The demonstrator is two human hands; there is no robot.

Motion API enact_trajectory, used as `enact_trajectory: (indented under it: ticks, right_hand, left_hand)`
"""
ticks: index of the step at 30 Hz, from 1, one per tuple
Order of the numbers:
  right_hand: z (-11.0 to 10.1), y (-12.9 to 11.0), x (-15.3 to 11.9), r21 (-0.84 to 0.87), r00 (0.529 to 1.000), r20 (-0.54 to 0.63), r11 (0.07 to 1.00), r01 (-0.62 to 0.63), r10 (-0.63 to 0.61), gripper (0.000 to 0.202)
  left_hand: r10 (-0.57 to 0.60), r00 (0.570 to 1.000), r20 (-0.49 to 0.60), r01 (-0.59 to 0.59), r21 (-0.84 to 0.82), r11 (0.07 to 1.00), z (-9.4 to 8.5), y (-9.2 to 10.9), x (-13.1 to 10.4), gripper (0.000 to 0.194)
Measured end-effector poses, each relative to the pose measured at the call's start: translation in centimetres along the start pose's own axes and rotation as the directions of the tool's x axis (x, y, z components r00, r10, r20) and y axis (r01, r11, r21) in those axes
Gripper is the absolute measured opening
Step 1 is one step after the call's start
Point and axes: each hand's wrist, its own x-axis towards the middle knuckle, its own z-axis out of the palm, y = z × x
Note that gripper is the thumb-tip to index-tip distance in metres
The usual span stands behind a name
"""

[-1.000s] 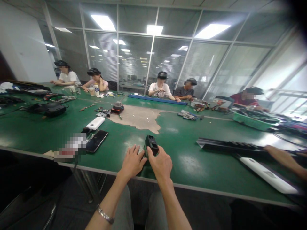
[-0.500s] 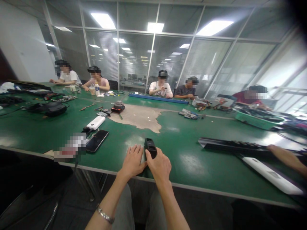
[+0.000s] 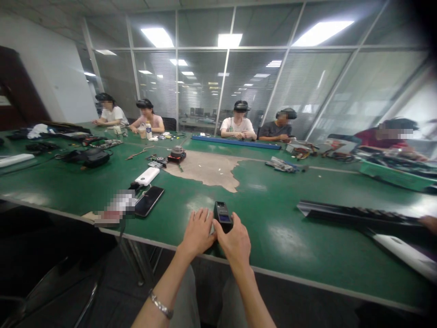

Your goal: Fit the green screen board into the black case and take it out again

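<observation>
A small black boxy device [image 3: 222,211] with buttons and a dark bluish screen rests on the green table [image 3: 269,200] near its front edge. My right hand [image 3: 235,242] is wrapped around the near end of the device, thumb on its left side and fingers on its right. That hand hides the device's lower part. Palm down, my left hand [image 3: 198,232] lies flat on the table just left of the device, fingers stretched forward. Its thumb points toward the right hand, and I cannot tell whether it touches the device.
Left of my hands lie a black phone [image 3: 149,201] and a white power bank [image 3: 147,176]. A long black trough-like part [image 3: 341,214] and a white bar [image 3: 403,250] are at right, by another person's hand. Several people sit across the table; a green basket [image 3: 392,176] stands far right.
My view has turned left, so everything sits farther right. The device's screen shows more fully beside my right hand. The person opposite has lowered their hands to the table.
</observation>
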Motion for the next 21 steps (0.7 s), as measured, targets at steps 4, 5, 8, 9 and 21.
enact_trajectory:
  ticks: [4,5,8,9,21]
  right_hand:
    - [0.8,0.2,0.2,0.048,0.999,0.007,0.998,-0.036,0.035,0.078]
    - [1.0,0.3,0.1,0.046,0.999,0.008,0.998,-0.037,0.037,0.075]
    - [1.2,0.7,-0.2,0.067,1.0,0.006,0.998,-0.015,0.014,0.064]
    - [1.2,0.8,-0.3,0.082,1.0,0.003,0.997,-0.002,0.002,0.06]
    - [1.2,0.9,-0.4,0.106,0.999,-0.014,0.993,0.052,-0.051,0.057]
  left_hand:
    - [-0.001,1.0,-0.01,0.001,-0.002,1.0,-0.1,0.1,-0.1,0.057]
    - [-0.003,1.0,-0.011,0.003,0.001,1.0,-0.1,0.1,-0.1,0.056]
    - [-0.003,1.0,-0.007,0.003,0.012,1.0,-0.3,0.3,-0.2,0.054]
    - [-0.003,1.0,-0.009,0.003,0.014,1.0,-0.4,0.3,-0.2,0.054]
    - [0.008,0.999,-0.033,-0.008,-0.01,1.0,-1.0,0.4,-0.5,0.056]
